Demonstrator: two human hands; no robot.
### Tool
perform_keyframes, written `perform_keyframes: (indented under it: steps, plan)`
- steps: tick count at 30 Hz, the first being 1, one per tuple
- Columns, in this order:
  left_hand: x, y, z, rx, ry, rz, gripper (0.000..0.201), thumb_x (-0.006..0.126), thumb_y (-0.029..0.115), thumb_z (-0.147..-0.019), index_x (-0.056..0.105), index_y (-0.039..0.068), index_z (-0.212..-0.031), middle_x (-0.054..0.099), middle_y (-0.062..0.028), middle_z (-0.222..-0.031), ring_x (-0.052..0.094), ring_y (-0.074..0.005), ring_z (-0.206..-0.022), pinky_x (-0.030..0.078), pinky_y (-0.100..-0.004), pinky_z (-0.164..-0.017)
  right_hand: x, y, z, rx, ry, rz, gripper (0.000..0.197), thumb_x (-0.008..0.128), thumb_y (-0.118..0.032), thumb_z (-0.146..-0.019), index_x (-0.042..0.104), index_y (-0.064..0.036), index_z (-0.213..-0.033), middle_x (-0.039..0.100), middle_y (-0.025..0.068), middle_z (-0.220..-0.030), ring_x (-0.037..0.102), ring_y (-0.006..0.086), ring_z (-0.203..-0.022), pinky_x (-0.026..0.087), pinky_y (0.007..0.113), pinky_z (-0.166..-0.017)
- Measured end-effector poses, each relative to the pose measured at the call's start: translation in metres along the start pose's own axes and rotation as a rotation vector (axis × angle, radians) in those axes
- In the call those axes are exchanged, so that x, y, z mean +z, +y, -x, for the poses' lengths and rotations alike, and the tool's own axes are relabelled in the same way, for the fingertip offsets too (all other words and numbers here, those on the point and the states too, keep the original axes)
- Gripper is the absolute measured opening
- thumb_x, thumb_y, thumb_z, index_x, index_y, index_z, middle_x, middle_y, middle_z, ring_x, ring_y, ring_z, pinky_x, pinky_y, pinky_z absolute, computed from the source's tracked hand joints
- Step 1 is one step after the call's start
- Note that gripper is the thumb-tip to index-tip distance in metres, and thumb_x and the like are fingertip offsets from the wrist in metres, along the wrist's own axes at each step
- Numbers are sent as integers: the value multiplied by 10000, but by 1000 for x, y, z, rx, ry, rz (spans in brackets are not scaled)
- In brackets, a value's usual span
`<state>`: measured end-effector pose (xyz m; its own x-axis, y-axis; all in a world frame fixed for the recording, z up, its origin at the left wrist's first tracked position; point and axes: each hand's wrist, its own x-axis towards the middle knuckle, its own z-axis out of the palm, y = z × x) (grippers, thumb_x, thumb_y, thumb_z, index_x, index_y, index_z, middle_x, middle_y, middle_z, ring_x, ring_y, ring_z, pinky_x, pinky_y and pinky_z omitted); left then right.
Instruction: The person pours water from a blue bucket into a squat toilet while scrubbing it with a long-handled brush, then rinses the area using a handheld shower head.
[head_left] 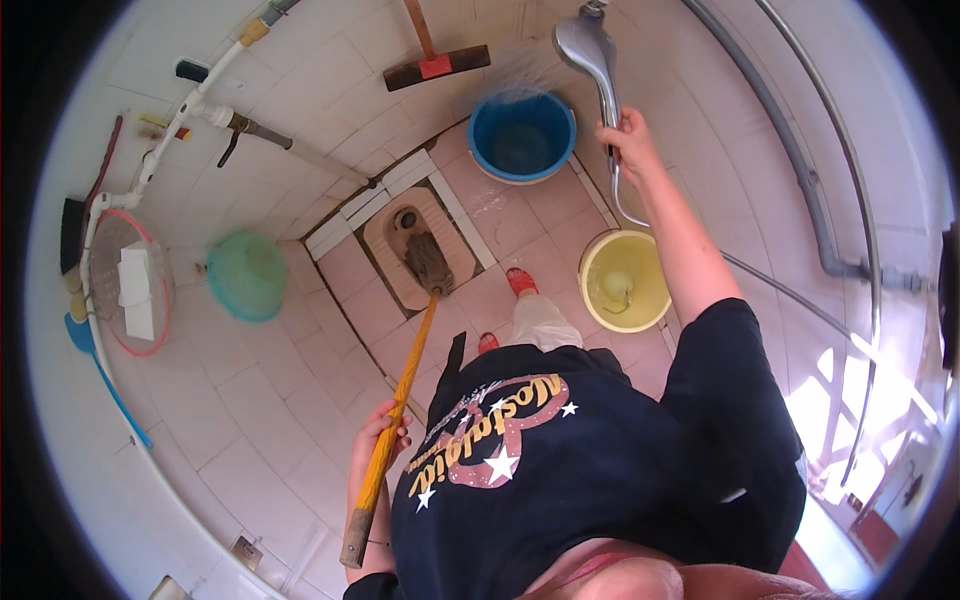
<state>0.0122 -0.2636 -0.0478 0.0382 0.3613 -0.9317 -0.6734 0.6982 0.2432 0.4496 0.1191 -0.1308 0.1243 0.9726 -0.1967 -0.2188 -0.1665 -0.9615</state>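
The left hand point(374, 430) has its grip closed around a mop point(415, 355); the right hand's point(634, 146) wraps a shower head point(598, 66).

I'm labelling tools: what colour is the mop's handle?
The handle is mostly yellow, clearest in the head view.

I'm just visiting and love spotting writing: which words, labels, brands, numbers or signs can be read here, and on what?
Black T-shirt: large yellow lettering with white stars; legible, but I don't copy printed words.
Same shirt: smaller lettering beside it, too small and blurred to read.
Shower head, blue bucket, yellow bucket: no text I can make out.
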Motion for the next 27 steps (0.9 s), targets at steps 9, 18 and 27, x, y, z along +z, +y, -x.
perform_keyframes:
  steps: [9,18,27]
  plan:
    - [39,4,-17,-5,80,4,347,425,54,-778,422,70,-1124,568,-180,-863,548,-199,-617,478,-342,-569,-33,50,-33,93,-46,552,466,636,25,-583,435,6,-1004,508,50,-802,509,112,-716,421,235,-626]
    - [55,5,-23,-13,124,3,343,415,38,-773,437,72,-1113,569,-167,-861,539,-186,-597,468,-331,-552,-10,54,-62,-157,25,768,374,592,-2,-641,453,-47,-985,508,9,-713,510,106,-648,423,240,-623]
    - [65,1,-20,0,153,66,347,435,2,-738,465,45,-1081,570,-183,-844,548,-181,-592,494,-255,-587,34,33,-67,-182,-106,524,418,620,34,-653,423,-44,-1013,496,6,-720,502,80,-656,419,213,-627]
